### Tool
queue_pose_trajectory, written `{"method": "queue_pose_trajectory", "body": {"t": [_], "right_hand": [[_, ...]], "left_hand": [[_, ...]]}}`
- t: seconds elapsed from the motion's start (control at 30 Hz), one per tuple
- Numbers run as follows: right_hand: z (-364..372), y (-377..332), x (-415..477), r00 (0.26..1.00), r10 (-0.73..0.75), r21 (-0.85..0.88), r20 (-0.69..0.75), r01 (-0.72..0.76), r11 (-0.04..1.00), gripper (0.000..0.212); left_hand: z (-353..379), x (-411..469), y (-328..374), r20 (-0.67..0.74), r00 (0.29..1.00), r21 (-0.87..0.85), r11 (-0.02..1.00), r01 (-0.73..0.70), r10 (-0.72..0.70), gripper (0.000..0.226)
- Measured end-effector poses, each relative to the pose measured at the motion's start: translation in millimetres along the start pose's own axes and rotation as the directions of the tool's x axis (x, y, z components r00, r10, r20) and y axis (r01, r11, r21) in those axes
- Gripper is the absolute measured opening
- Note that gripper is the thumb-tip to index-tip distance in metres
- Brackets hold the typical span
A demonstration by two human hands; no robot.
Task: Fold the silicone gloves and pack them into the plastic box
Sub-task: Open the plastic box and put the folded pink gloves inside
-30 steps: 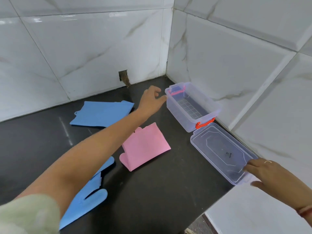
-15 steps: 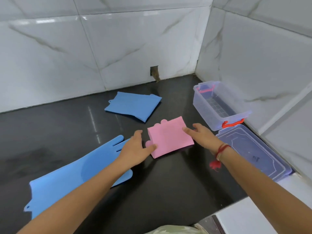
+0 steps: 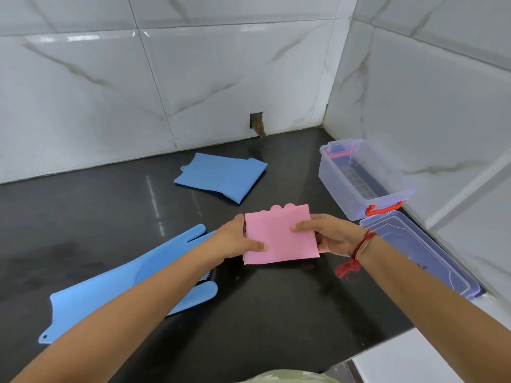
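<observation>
A folded pink silicone glove is held just above the black counter between both hands. My left hand pinches its left edge, thumb on top. My right hand pinches its right edge, thumb on top and fingers underneath. A folded blue glove lies further back near the wall. An unfolded blue glove lies flat at the left, partly under my left forearm. The clear plastic box stands open at the right by the wall, with nothing in it.
The box's clear lid lies flat on the counter just in front of the box, joined by an orange latch. White tiled walls close off the back and right. The counter's front edge runs at the lower right.
Both hands closed on the folded pink glove and lifted it slightly toward me. The view shifted left, away from the box.
</observation>
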State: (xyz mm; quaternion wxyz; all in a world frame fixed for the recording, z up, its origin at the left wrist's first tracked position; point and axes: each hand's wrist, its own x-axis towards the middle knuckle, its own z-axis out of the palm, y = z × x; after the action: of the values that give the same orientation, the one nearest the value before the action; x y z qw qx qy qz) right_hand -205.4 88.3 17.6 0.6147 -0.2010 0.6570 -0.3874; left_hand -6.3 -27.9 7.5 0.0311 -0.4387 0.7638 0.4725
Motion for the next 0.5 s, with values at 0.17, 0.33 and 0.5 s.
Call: {"method": "queue_pose_trajectory", "body": {"t": [0.17,0.33,0.5], "right_hand": [[6,-3,-6,0.998,-0.041,0.078,0.042,0.038,0.996,0.038],[-2,-18,-21,0.977,-0.212,0.188,-0.015,0.211,0.959,0.036],[-23,-37,-38,0.915,-0.368,0.347,-0.162,0.402,0.847,0.049]], "left_hand": [[-6,7,6,0.047,0.998,-0.280,0.959,0.048,-0.037,0.061],[-20,13,38,0.016,0.999,-0.418,0.908,-0.027,0.037,0.044],[-31,26,102,-0.125,0.950,-0.326,0.892,-0.312,0.287,0.034]]}}
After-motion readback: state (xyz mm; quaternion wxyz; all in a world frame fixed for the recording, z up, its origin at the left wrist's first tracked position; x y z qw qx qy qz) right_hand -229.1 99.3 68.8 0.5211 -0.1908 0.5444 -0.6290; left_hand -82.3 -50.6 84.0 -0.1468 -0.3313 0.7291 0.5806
